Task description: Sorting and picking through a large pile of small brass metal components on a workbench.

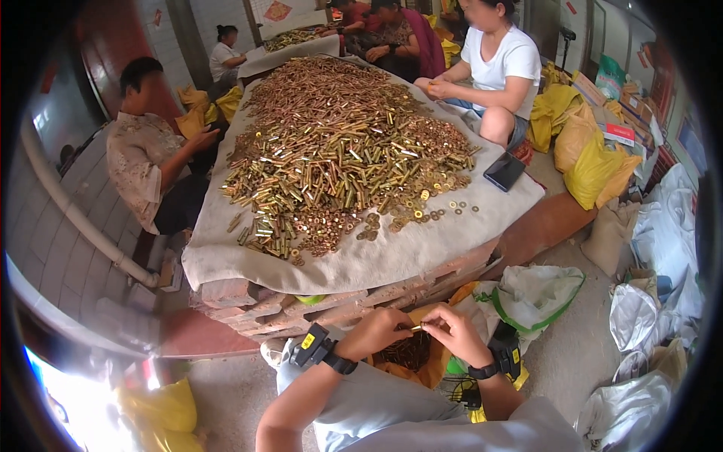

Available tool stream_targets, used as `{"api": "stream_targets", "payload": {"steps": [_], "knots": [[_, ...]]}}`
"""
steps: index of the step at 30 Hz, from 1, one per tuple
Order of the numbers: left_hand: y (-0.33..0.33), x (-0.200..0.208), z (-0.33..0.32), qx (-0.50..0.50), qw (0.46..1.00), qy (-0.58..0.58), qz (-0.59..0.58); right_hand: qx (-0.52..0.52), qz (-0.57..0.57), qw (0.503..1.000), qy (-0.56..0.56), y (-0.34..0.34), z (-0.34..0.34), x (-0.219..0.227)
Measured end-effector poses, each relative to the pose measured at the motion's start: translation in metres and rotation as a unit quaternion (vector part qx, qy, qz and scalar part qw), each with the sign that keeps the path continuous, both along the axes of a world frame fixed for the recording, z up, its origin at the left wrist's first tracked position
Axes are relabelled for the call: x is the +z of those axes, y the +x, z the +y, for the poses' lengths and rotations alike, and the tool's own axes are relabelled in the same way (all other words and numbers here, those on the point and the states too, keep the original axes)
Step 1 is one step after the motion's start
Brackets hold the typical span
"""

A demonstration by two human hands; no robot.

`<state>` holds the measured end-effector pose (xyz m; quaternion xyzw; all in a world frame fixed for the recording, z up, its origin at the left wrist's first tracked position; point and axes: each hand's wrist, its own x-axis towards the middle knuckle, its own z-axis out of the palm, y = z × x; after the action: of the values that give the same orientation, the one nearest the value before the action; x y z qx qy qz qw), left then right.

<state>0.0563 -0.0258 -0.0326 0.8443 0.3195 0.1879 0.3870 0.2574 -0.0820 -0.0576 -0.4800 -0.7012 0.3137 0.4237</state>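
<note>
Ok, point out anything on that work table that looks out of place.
A dark flat phone-like slab lies at the right edge of the cloth-covered table, the only non-metal item beside the heap of brass bolts and washers. A few washers lie scattered apart from the heap. Nothing looks damaged.

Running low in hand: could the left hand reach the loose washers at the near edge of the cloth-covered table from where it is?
Probably yes: the left hand sits just below the table edge, and nothing lies between it and the washers.
</note>
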Motion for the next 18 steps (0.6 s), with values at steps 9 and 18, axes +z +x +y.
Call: {"api": "stream_targets", "payload": {"steps": [9, 18], "knots": [[-0.01, -0.007, 0.002, 0.049, 0.996, 0.079, 0.003, -0.088, -0.154, 0.978, 0.108, 0.008, 0.046, 0.014], [-0.033, 0.031, 0.02, 0.199, 0.979, 0.049, 0.015, -0.08, -0.204, 0.923, 0.316, -0.034, 0.221, 0.05]]}}
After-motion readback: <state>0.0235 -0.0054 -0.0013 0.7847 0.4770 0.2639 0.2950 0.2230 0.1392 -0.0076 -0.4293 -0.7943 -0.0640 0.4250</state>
